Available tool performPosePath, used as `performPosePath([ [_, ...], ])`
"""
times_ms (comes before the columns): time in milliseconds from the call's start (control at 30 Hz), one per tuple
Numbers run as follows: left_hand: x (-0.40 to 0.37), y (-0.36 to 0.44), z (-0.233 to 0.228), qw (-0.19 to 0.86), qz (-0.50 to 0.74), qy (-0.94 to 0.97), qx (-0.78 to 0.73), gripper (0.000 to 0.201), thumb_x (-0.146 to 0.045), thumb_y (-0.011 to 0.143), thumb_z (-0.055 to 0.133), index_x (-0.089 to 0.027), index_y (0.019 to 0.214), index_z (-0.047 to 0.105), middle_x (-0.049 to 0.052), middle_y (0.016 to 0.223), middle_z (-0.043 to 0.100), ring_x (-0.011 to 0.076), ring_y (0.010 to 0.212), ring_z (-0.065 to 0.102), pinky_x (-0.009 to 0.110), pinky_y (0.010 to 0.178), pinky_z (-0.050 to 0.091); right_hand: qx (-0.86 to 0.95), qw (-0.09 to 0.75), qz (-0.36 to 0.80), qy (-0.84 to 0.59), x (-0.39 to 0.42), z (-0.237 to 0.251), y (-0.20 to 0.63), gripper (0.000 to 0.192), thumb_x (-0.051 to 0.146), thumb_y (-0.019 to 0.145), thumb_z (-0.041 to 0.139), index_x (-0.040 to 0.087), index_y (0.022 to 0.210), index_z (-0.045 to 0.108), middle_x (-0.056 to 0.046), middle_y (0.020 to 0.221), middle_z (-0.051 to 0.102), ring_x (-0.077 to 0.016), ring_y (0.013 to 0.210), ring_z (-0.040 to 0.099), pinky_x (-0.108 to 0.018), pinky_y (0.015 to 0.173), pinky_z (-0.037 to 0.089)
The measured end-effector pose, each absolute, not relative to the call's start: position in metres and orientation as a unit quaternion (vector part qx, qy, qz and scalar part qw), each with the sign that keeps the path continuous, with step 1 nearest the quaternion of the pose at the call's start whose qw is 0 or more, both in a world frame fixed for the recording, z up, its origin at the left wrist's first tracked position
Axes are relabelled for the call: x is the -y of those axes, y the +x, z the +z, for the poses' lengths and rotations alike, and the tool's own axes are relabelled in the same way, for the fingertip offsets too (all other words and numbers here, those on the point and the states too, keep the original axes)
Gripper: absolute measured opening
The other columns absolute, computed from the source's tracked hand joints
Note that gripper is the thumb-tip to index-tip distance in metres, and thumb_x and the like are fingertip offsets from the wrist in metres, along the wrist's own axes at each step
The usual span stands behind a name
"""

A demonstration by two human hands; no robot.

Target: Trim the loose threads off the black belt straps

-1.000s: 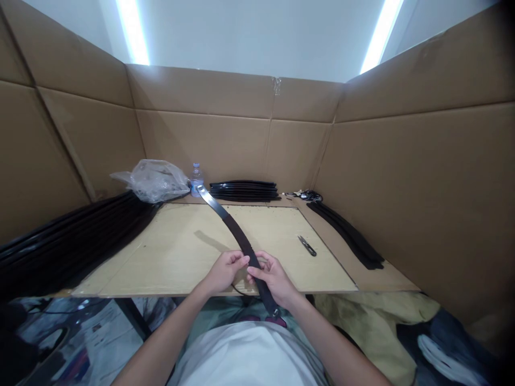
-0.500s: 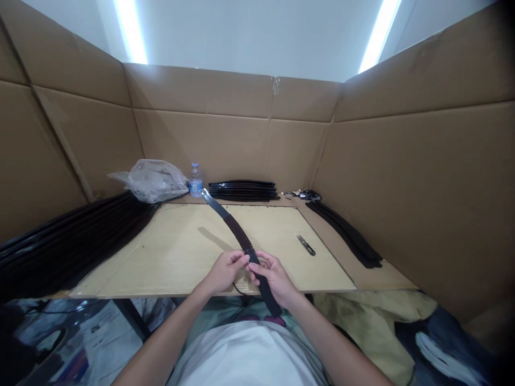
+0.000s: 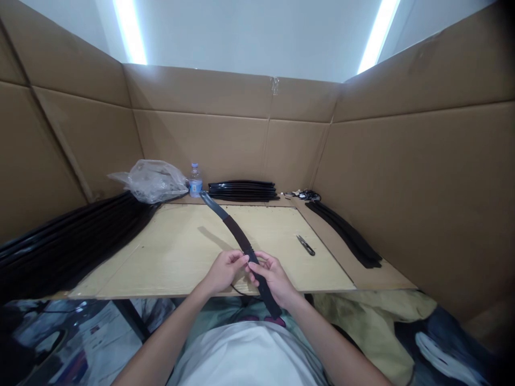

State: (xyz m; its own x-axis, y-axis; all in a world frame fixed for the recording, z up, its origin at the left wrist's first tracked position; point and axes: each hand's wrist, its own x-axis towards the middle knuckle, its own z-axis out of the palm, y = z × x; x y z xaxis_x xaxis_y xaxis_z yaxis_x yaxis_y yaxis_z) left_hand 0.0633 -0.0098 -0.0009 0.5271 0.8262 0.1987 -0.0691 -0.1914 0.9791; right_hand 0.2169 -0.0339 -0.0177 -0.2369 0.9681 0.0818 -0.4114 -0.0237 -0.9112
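Note:
A long, slightly curved dark strip (image 3: 236, 230) slants from near the bottle down past the table's front edge. Its far end is smooth and glossy, its middle is brownish, and its near part is matte black. My right hand (image 3: 270, 274) wraps round the matte part from the right, thumb on top. From the left, my left hand (image 3: 228, 271) pinches the strip's edge just where the brownish and matte parts meet. A thin black cord (image 3: 240, 291) dangles below the hands. What the fingertips do beneath the strip is hidden.
Thread snips (image 3: 306, 245) lie on the pale board (image 3: 169, 252). Black strips are piled at left (image 3: 80, 236), at the back (image 3: 243, 191) and at right (image 3: 346, 233). A plastic bag (image 3: 155, 181) and a water bottle (image 3: 195, 181) stand behind. Cardboard walls (image 3: 233, 139) enclose the table.
The strip's far end has tipped very slightly, so its light-catching tip looks darker. Both hands stay in nearly the same place, still on the strip.

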Motion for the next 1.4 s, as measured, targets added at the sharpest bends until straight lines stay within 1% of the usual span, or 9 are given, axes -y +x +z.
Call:
performPosePath([
  [300, 0.008, 0.062, -0.005, 0.541, 0.392, 0.671, -0.321, 0.036, -0.047, 0.084, 0.050, -0.015, 0.068, 0.056, 0.005, 0.062, 0.068, 0.0170, 0.060, 0.062, 0.028, 0.065, 0.045, 0.482, 0.521, 0.634, -0.307, 0.034, -0.015, 0.216, 0.025, 0.033, 0.075, 0.069, 0.013, 0.090, 0.066, -0.002, 0.071, 0.061, -0.0063, 0.051, 0.050, -0.018, 0.044, 0.037],
  [467, 0.007, 0.061, -0.006, 0.516, 0.388, 0.680, -0.347, 0.037, -0.047, 0.083, 0.051, -0.014, 0.067, 0.059, 0.005, 0.061, 0.067, 0.0164, 0.060, 0.060, 0.027, 0.063, 0.044, 0.487, 0.523, 0.623, -0.318, 0.031, -0.017, 0.217, 0.029, 0.039, 0.072, 0.071, 0.012, 0.083, 0.067, -0.003, 0.068, 0.061, -0.0069, 0.047, 0.050, -0.018, 0.039, 0.036],
  [567, 0.008, 0.061, -0.003, 0.497, 0.396, 0.687, -0.353, 0.037, -0.044, 0.084, 0.051, -0.014, 0.065, 0.059, 0.004, 0.061, 0.066, 0.0153, 0.059, 0.059, 0.026, 0.063, 0.044, 0.483, 0.527, 0.620, -0.324, 0.030, -0.017, 0.218, 0.032, 0.044, 0.076, 0.067, 0.012, 0.081, 0.067, -0.003, 0.066, 0.062, -0.0065, 0.043, 0.048, -0.018, 0.037, 0.035],
  [700, 0.010, 0.063, 0.001, 0.533, 0.387, 0.681, -0.321, 0.034, -0.041, 0.086, 0.048, -0.014, 0.068, 0.058, 0.004, 0.063, 0.067, 0.0171, 0.063, 0.062, 0.028, 0.068, 0.045, 0.480, 0.530, 0.620, -0.323, 0.030, -0.017, 0.218, 0.037, 0.048, 0.080, 0.059, 0.011, 0.079, 0.067, -0.004, 0.065, 0.062, -0.0071, 0.043, 0.048, -0.019, 0.038, 0.034],
  [833, 0.008, 0.062, 0.000, 0.513, 0.398, 0.684, -0.333, 0.034, -0.040, 0.086, 0.050, -0.014, 0.067, 0.061, 0.004, 0.064, 0.068, 0.0175, 0.064, 0.063, 0.027, 0.070, 0.045, 0.490, 0.528, 0.618, -0.315, 0.029, -0.016, 0.219, 0.035, 0.046, 0.076, 0.065, 0.012, 0.081, 0.068, -0.004, 0.066, 0.062, -0.0070, 0.044, 0.047, -0.020, 0.041, 0.034],
  [967, 0.005, 0.061, -0.005, 0.516, 0.398, 0.680, -0.337, 0.037, -0.043, 0.085, 0.050, -0.013, 0.068, 0.062, 0.005, 0.065, 0.068, 0.0177, 0.065, 0.063, 0.027, 0.068, 0.045, 0.496, 0.522, 0.619, -0.312, 0.030, -0.016, 0.219, 0.035, 0.043, 0.073, 0.070, 0.013, 0.091, 0.069, -0.003, 0.071, 0.061, -0.0078, 0.052, 0.048, -0.020, 0.046, 0.036],
  [1100, 0.004, 0.060, -0.009, 0.485, 0.396, 0.693, -0.358, 0.038, -0.045, 0.082, 0.054, -0.011, 0.070, 0.065, 0.004, 0.064, 0.067, 0.0158, 0.062, 0.059, 0.025, 0.060, 0.043, 0.517, 0.498, 0.627, -0.304, 0.034, -0.016, 0.220, 0.032, 0.036, 0.075, 0.071, 0.013, 0.097, 0.069, 0.001, 0.066, 0.058, -0.0070, 0.055, 0.045, -0.020, 0.052, 0.035],
  [1200, 0.005, 0.059, -0.009, 0.466, 0.403, 0.695, -0.370, 0.038, -0.046, 0.080, 0.056, -0.011, 0.072, 0.065, 0.002, 0.064, 0.064, 0.0138, 0.061, 0.055, 0.023, 0.057, 0.041, 0.530, 0.488, 0.627, -0.296, 0.035, -0.015, 0.221, 0.029, 0.030, 0.072, 0.073, 0.014, 0.097, 0.070, 0.001, 0.071, 0.060, -0.0072, 0.057, 0.046, -0.020, 0.054, 0.034],
  [1400, 0.007, 0.059, -0.006, 0.488, 0.399, 0.694, -0.349, 0.037, -0.045, 0.082, 0.055, -0.011, 0.071, 0.065, 0.002, 0.065, 0.065, 0.0136, 0.060, 0.055, 0.023, 0.056, 0.041, 0.512, 0.497, 0.631, -0.304, 0.034, -0.017, 0.221, 0.027, 0.025, 0.068, 0.077, 0.013, 0.090, 0.068, 0.000, 0.075, 0.064, -0.0080, 0.062, 0.052, -0.019, 0.058, 0.039],
])
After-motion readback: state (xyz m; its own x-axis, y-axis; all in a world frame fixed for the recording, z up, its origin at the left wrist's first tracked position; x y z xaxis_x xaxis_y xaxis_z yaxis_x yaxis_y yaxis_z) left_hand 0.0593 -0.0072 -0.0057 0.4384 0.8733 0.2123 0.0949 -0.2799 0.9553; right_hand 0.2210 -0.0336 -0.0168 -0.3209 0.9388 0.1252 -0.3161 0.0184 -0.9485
